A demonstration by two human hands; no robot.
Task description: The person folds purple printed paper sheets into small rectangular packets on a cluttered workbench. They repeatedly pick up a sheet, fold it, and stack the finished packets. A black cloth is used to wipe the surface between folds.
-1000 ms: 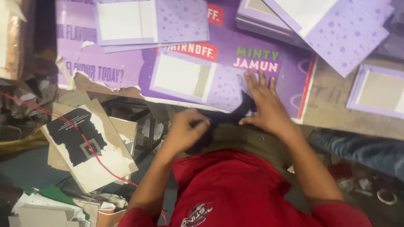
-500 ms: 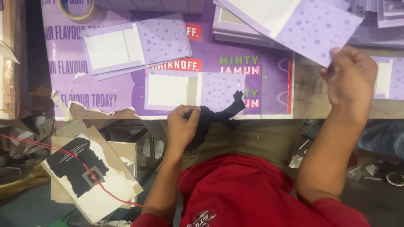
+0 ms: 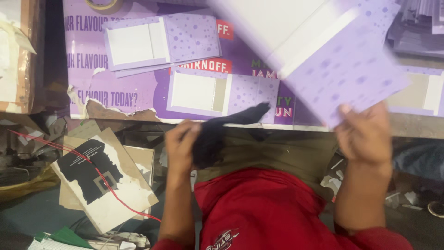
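Left hand closed round dark cloth, cloth tip resting on table edge. Right hand pinching lower corner of lilac dotted card, held up near camera, blurred. Risk: corner-only grip, card could slip or bend; cloth may drag across flat lilac card just beyond. Further: second card, tape roll at far edge, probably grey card stack far right. Torn cardboard on floor, left.
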